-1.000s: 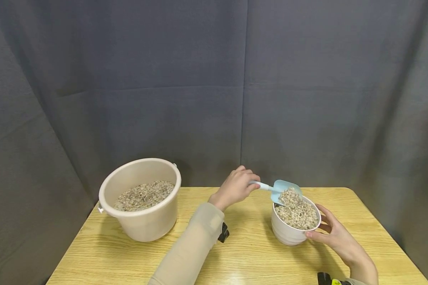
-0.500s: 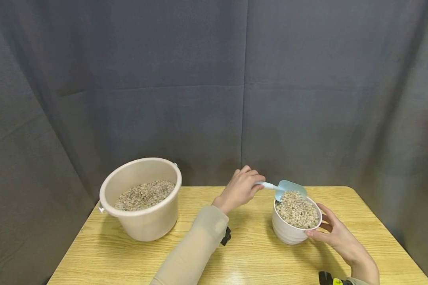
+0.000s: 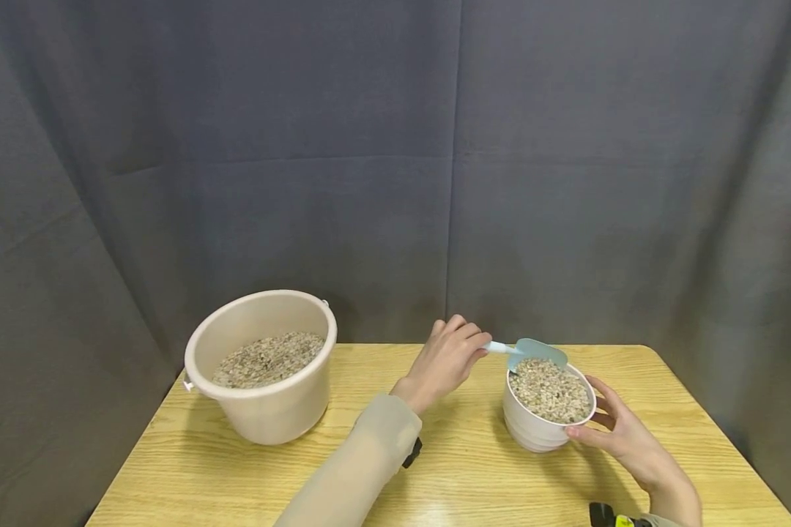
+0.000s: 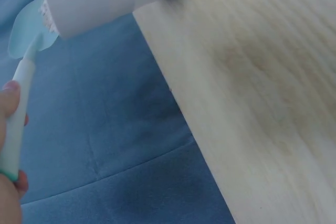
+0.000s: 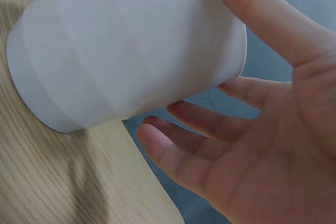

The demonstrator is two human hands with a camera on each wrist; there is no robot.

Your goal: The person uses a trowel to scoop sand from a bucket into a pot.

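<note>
Pale-blue plastic scoop (image 3: 530, 352) sits level over the far rim of the white pot (image 3: 540, 428), its blade nearly empty. We note the left hand (image 3: 444, 360) has its fingers curled round the scoop's handle, pinching it near the end; the left wrist view shows the fingertips (image 4: 9, 95) on the handle and the blade touching the pot's rim. Held so, any grains dropping from the blade should land inside the pot.

We see gravel (image 3: 548, 390) filling the pot almost to the brim. The right hand (image 3: 622, 437) is relaxed and open, thumb laid on the near rim, fingers spread just behind the wall; in the right wrist view the fingers (image 5: 178, 156) stand a little off the pot (image 5: 121, 56), not clasping it. We judge this hand is there to steady the pot against the push of the scoop.

Pot stands upright on the wooden worktop (image 3: 461, 476), right of centre. A beige bucket (image 3: 264, 399) with more gravel stands well apart at the left. Dark cloth hangs behind.
</note>
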